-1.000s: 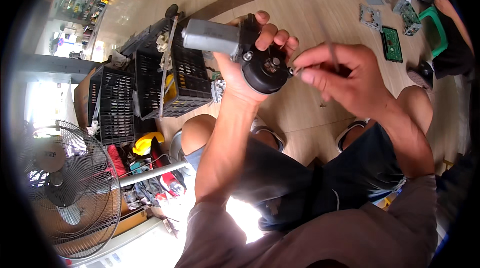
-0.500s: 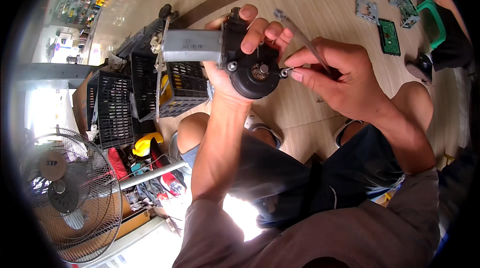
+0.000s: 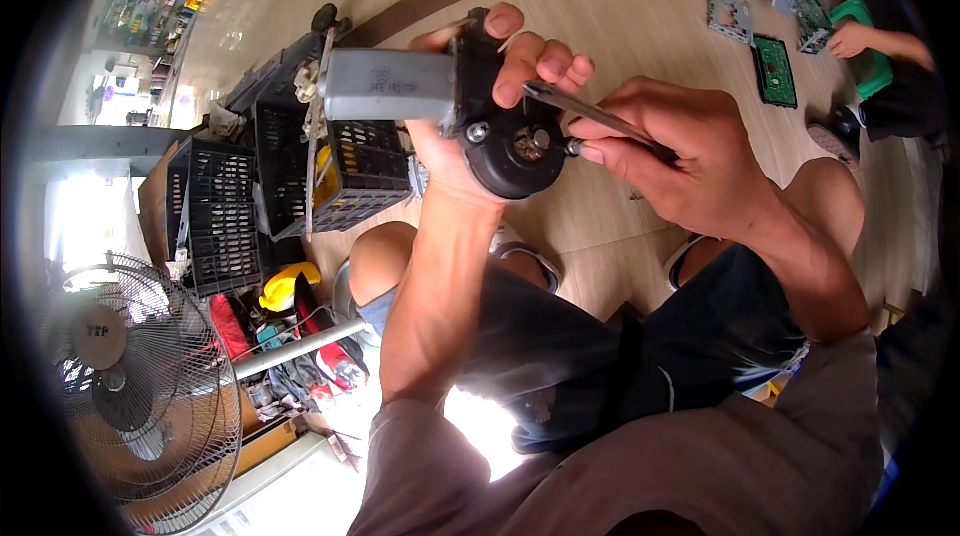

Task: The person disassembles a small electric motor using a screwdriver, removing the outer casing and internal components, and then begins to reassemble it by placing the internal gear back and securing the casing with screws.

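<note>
My left hand [image 3: 450,168] is closed around a geared electric motor [image 3: 388,86] with a silver body and a round black gear housing. Its fingers curl over the housing from the far side. A slim metal screwdriver [image 3: 592,114] lies in my right hand [image 3: 705,166], its tip slanting left over the housing, close to my left fingertips. My right thumb is at a small bolt or lug [image 3: 573,147] on the housing's right edge. Whether the thumb pinches it is unclear. Another metal fastener [image 3: 478,132] sits at the housing's left side.
Black plastic crates [image 3: 225,216] stand at the left, with a wire-caged fan [image 3: 140,396] nearer me. A yellow object [image 3: 290,286] lies among clutter. At far right, another person's hand [image 3: 853,39] is by metal panels, a green circuit board [image 3: 776,72] and a green stool [image 3: 872,76].
The screwdriver has swung down and left, its tip now over the motor housing. The motor has shifted slightly right. The other person's hands have moved, one now at an upright grey panel.
</note>
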